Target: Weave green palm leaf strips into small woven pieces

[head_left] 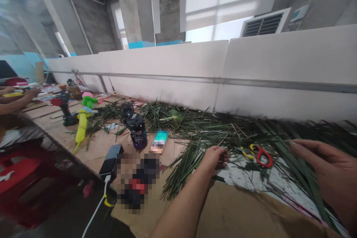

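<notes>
One left hand curled, right hand near-pinched, grips unclear; leaf strips look light, springy, best pinched mid-length!

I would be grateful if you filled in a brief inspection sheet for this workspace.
Surface: brown cardboard at the front, partly covered by leaf strips.
Work items: long green leaf strips in a loose pile; scissors with red and yellow handles between the hands.
Clutter: dark bottle, yellow balloon, drill.
Hands: left hand at the leaf strips, right hand beside long leaves; exact grips unclear.
Cables: white cable from a dark device, hanging off the edge.
Surroundings: white panels behind; red stool, another person's hand at left.
</notes>
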`<state>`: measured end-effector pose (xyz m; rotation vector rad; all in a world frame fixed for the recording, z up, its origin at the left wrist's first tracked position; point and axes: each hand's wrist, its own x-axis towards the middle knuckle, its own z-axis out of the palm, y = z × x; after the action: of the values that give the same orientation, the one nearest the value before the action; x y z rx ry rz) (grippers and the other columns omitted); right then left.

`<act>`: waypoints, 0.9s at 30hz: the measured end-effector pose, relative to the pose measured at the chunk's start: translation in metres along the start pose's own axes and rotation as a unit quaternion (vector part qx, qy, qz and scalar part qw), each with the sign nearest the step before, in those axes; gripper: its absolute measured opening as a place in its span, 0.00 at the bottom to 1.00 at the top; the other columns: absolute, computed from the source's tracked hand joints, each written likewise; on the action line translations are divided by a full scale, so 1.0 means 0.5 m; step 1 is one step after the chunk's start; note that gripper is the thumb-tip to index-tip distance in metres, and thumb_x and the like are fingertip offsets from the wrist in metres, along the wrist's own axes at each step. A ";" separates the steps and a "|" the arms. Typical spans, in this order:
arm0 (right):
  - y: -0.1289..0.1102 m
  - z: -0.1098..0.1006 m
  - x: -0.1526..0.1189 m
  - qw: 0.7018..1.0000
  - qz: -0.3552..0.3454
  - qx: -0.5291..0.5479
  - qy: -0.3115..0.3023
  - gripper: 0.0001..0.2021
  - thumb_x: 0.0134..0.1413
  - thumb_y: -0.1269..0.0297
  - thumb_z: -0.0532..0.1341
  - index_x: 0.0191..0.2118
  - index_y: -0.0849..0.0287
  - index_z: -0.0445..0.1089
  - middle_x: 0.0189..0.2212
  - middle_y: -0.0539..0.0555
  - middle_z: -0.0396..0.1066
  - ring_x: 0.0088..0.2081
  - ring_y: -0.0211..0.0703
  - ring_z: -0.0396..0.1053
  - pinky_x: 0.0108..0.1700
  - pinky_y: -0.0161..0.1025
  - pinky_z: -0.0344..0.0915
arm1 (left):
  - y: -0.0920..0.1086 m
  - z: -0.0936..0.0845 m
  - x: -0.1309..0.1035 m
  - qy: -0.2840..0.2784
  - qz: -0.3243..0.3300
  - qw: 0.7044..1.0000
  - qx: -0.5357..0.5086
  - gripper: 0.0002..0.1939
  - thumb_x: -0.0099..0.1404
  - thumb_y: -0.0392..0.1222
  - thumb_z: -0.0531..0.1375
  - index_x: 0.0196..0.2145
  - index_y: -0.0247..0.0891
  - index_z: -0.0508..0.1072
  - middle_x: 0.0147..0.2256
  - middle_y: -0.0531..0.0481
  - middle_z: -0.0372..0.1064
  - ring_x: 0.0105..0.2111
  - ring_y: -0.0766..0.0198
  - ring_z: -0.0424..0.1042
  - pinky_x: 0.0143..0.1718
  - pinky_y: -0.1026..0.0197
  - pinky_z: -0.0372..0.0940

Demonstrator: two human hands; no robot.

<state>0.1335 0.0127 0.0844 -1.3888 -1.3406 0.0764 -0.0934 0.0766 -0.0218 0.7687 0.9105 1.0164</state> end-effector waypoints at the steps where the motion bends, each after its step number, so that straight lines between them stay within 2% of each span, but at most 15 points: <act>1: -0.001 -0.001 -0.004 0.999 0.024 -0.005 0.023 0.15 0.53 0.46 0.67 0.40 0.48 0.81 0.33 0.60 0.81 0.32 0.51 0.75 0.30 0.47 0.63 | 0.002 0.006 -0.008 -0.033 -0.010 0.999 0.022 0.12 0.59 0.47 0.68 0.30 0.34 0.76 0.28 0.45 0.74 0.26 0.64 0.70 0.28 0.64 0.61; 3: -0.004 0.003 -0.020 0.999 0.037 -0.013 0.037 0.16 0.52 0.45 0.67 0.40 0.50 0.81 0.34 0.59 0.80 0.34 0.54 0.75 0.34 0.47 0.66 | 0.009 0.025 -0.029 -0.127 -0.030 0.989 0.063 0.13 0.56 0.47 0.70 0.30 0.33 0.79 0.28 0.41 0.77 0.27 0.61 0.73 0.30 0.62 0.62; 4: -0.004 0.008 -0.032 0.999 0.011 -0.010 0.038 0.16 0.54 0.45 0.66 0.38 0.51 0.80 0.34 0.58 0.80 0.35 0.55 0.75 0.37 0.48 0.67 | 0.012 0.038 -0.040 -0.197 -0.028 0.976 0.088 0.15 0.58 0.50 0.69 0.33 0.34 0.81 0.31 0.41 0.78 0.30 0.60 0.74 0.33 0.61 0.64; 5: -0.003 0.015 -0.047 0.999 -0.039 -0.005 0.036 0.16 0.56 0.45 0.64 0.37 0.52 0.79 0.35 0.57 0.80 0.36 0.54 0.75 0.40 0.49 0.68 | 0.015 0.051 -0.050 -0.233 -0.016 0.968 0.093 0.17 0.58 0.53 0.68 0.36 0.35 0.82 0.32 0.41 0.78 0.31 0.60 0.74 0.34 0.61 0.65; 6: 0.001 0.023 -0.063 0.995 -0.098 -0.007 0.016 0.15 0.58 0.47 0.63 0.36 0.52 0.79 0.34 0.56 0.80 0.36 0.54 0.75 0.42 0.49 0.68 | 0.017 0.064 -0.058 -0.244 0.001 0.966 0.081 0.19 0.59 0.56 0.68 0.38 0.37 0.82 0.34 0.40 0.78 0.33 0.59 0.75 0.35 0.60 0.66; 7: 0.007 0.032 -0.080 0.989 -0.146 -0.014 -0.002 0.13 0.60 0.49 0.63 0.36 0.52 0.79 0.34 0.55 0.80 0.36 0.53 0.75 0.43 0.49 0.68 | 0.019 0.075 -0.064 -0.232 0.018 0.971 0.058 0.21 0.59 0.58 0.67 0.40 0.37 0.81 0.36 0.40 0.78 0.34 0.59 0.75 0.36 0.60 0.67; 9: 0.021 0.047 -0.113 0.975 -0.213 -0.040 -0.054 0.10 0.64 0.57 0.62 0.38 0.52 0.79 0.33 0.54 0.81 0.35 0.51 0.75 0.43 0.48 0.67 | 0.021 0.090 -0.070 -0.173 0.036 0.984 0.018 0.22 0.57 0.60 0.68 0.38 0.38 0.79 0.36 0.41 0.78 0.34 0.59 0.74 0.35 0.60 0.67; 11: 0.036 0.057 -0.141 0.966 -0.235 -0.080 -0.074 0.09 0.66 0.60 0.60 0.40 0.53 0.79 0.33 0.54 0.81 0.35 0.51 0.74 0.42 0.48 0.65 | 0.021 0.093 -0.068 -0.129 0.038 0.991 0.008 0.21 0.54 0.57 0.71 0.36 0.38 0.77 0.34 0.43 0.77 0.32 0.60 0.73 0.34 0.61 0.66; 14: 0.052 0.066 -0.171 0.957 -0.248 -0.112 -0.099 0.09 0.67 0.63 0.59 0.40 0.54 0.78 0.34 0.55 0.80 0.36 0.52 0.74 0.42 0.47 0.63 | 0.020 0.084 -0.061 -0.095 0.043 0.994 0.012 0.17 0.51 0.49 0.73 0.34 0.38 0.77 0.34 0.44 0.77 0.32 0.62 0.73 0.35 0.62 0.65; 21: 0.077 0.079 -0.195 0.957 -0.227 -0.106 -0.144 0.08 0.67 0.63 0.59 0.42 0.54 0.77 0.35 0.54 0.80 0.37 0.51 0.74 0.42 0.46 0.64 | 0.019 0.074 -0.048 -0.088 0.053 0.994 0.020 0.14 0.48 0.43 0.72 0.31 0.37 0.76 0.30 0.47 0.74 0.30 0.63 0.71 0.35 0.61 0.64; 27: 0.082 0.078 -0.194 0.961 -0.206 -0.059 -0.175 0.08 0.67 0.61 0.60 0.42 0.53 0.77 0.35 0.54 0.79 0.37 0.51 0.74 0.41 0.46 0.66 | 0.030 0.063 -0.046 -0.098 0.058 0.993 -0.019 0.16 0.49 0.48 0.74 0.30 0.38 0.75 0.27 0.52 0.67 0.28 0.65 0.66 0.36 0.60 0.67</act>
<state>0.0994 -0.0192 -0.0178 -1.2007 -1.9360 -0.0419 -0.0765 0.0566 0.0107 0.8803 0.6832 1.0363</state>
